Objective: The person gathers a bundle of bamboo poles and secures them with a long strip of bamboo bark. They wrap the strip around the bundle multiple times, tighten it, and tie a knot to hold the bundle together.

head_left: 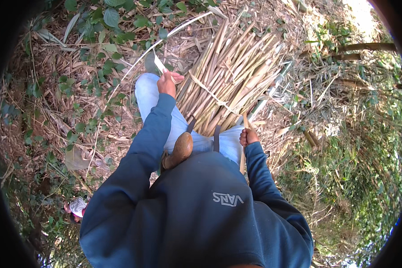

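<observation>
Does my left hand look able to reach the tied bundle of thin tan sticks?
Likely yes: the left hand is beside the bundle with nothing visible between, though the pale flat strip it holds may interfere.

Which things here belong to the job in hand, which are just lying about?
In use: stick bundle; band across it; pale strip in left hand; tan strip in right hand.
Apparently just lying about: broad dry leaf; leaf litter.

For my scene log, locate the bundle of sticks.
In the head view, the bundle of sticks lies above centre, right of the left hand and just beyond the jeans.
</observation>
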Demonstrator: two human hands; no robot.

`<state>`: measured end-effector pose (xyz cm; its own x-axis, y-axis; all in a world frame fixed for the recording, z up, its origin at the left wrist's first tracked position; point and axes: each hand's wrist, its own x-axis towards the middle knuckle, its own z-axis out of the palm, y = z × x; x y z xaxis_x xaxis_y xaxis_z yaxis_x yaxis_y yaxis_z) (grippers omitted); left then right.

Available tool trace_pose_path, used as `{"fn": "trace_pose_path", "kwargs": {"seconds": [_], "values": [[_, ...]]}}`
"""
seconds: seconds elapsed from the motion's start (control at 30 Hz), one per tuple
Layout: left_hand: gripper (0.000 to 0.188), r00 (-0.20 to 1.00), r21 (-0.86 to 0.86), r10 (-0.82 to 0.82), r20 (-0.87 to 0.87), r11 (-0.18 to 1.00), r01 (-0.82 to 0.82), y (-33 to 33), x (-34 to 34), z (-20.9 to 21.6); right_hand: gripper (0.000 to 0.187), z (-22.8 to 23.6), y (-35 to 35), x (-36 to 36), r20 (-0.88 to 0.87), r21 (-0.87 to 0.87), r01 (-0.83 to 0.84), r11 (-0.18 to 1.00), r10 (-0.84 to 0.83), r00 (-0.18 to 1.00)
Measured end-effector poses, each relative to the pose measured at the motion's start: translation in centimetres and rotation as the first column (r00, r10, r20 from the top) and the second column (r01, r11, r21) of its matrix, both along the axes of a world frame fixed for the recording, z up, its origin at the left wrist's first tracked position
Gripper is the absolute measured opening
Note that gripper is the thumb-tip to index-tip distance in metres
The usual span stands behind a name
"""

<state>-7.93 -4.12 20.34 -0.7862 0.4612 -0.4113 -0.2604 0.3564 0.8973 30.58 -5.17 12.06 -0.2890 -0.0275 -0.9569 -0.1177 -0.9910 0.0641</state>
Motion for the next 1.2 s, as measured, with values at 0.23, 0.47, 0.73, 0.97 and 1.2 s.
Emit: {"fn": "trace_pose_path", "kwargs": {"seconds": [0.23, 0.47, 0.73, 0.97, 1.2], "values": [[0.052, 0.97, 0.027, 0.156, 0.189, 0.986, -0.163, -7.8, 0.7, -6.8, 0.021, -5.9, -1.6, 4.5, 0.146, 0.489, -0.333, 0.806, 0.301, 0.942], [0.053, 0.991, -0.168, -0.124, -0.057, 0.979, 0.113, -4.2, 2.8, -7.5, 0.027, -5.7, -1.5, 5.9, 0.453, 0.165, -0.87, 0.464, 0.748, 0.485], [0.052, 0.995, -0.248, 0.062, 0.078, 0.968, -0.041, -3.7, 4.3, -3.6, 0.026, -4.7, 1.0, 9.1, 0.57, 0.325, -0.945, 0.026, 0.792, 0.218], [0.069, 0.993, -0.194, 0.108, -0.039, 0.974, -0.114, -6.3, 3.6, 1.2, 0.031, -3.0, -1.9, 9.6, 0.723, 0.466, -0.743, -0.481, 0.691, 0.006], [0.065, 0.986, -0.349, 0.071, 0.148, 0.937, -0.015, -2.4, 2.3, -0.9, 0.022, 0.6, 0.4, 3.0, 0.31, 0.119, -0.578, 0.808, 0.522, 0.794]]}}
